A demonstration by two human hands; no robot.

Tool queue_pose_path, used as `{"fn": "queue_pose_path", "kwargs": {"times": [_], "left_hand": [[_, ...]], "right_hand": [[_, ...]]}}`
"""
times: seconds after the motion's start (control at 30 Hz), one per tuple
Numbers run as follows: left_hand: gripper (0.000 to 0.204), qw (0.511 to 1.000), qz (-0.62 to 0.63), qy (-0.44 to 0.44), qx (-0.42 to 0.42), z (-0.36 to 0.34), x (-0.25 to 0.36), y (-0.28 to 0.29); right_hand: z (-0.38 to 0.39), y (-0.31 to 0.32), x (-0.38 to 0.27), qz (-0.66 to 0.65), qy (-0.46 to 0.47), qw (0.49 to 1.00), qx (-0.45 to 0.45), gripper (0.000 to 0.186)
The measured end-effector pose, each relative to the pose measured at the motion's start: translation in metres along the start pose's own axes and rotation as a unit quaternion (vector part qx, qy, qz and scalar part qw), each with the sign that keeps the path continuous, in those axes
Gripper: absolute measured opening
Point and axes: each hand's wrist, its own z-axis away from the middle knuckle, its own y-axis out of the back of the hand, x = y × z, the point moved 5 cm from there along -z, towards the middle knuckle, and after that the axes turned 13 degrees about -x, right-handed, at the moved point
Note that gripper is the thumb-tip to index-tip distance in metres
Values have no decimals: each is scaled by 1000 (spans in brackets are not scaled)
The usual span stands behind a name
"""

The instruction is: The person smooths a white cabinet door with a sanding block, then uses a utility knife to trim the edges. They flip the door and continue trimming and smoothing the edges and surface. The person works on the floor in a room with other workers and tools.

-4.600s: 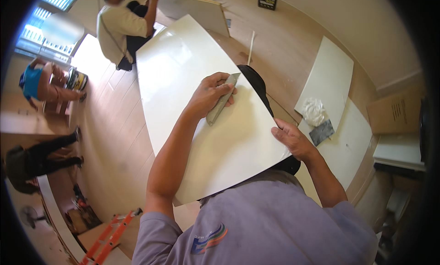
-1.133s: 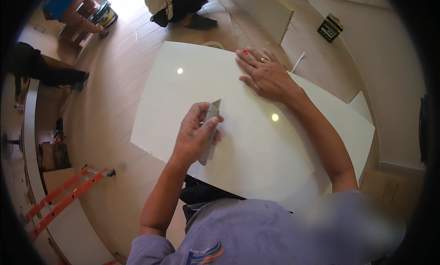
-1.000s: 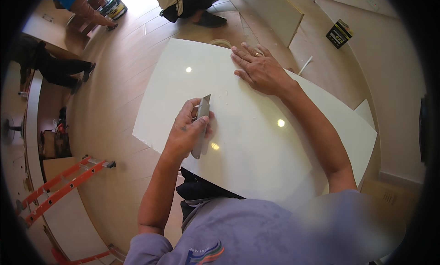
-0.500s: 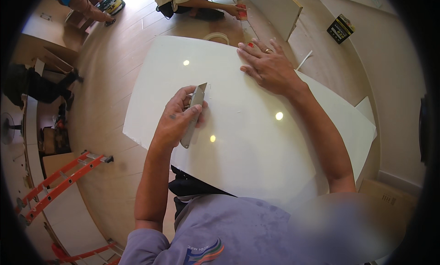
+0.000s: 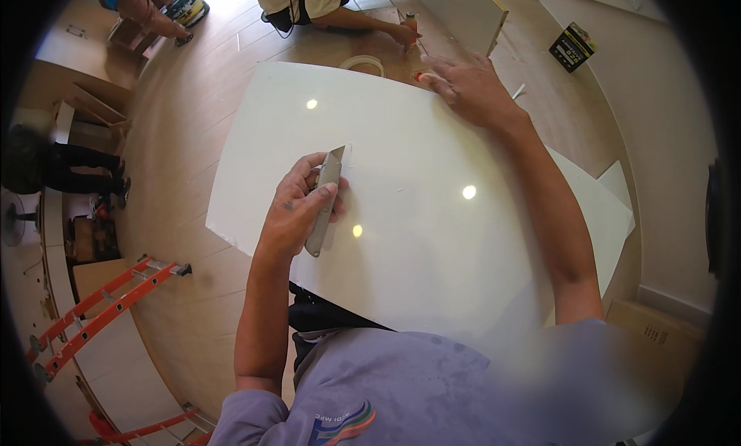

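Knife in the left hand, slivers on the white panel, right hand lifted

Well out to the left of the left hand (image 5: pixel 292 207), an orange stepladder (image 5: pixel 116 299) stands over the floor. The left hand is closed around a grey utility knife (image 5: pixel 326 207), its blade bared and pointing away from the wearer. Under that hand and spreading rightward lies the glossy white panel (image 5: pixel 417 238), its near-left edge looking slightly rough. Just right of the blade are thin slivers (image 5: pixel 350 157), with a loose flake (image 5: pixel 399 190) farther right. These suggest some blade work is done; the panel shows no cut right through, and how much is left cannot be told.

Beyond the knife, past the panel's far edge, lies a pale ring (image 5: pixel 361 59); to its right, a co-worker's hand (image 5: pixel 403 35) reaches to the floor. The right hand (image 5: pixel 472 91) hangs at that far edge, fingers loosely spread, gripping nothing visible; whether it touches the panel is unclear. Farther right of it sits a black box (image 5: pixel 573 48).
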Motion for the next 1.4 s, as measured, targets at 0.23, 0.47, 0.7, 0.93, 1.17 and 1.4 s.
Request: {"fn": "queue_pose_path", "kwargs": {"times": [0.23, 0.47, 0.7, 0.93, 1.17, 1.4], "left_hand": [[41, 985, -150, 27, 81, -13, 17, 10], [40, 825, -527, -77, 186, -75, 50, 62], [39, 779, -590, -24, 210, -115, 60, 117], [39, 721, -660, 17, 212, -132, 68, 132], [40, 711, -655, 48, 251, -130, 68, 164], [40, 706, -652, 63, 270, -128, 67, 199]], "right_hand": [[46, 23, 3, -138, -36, 987, -77, 48], [48, 7, 17, -236, -49, 967, -84, 43], [34, 0, 19, -245, -83, 958, -126, 44], [29, 0, 18, -253, -87, 953, -144, 46], [23, -3, 21, -257, -71, 953, -147, 47], [24, 0, 17, -245, -60, 958, -139, 48]]}}
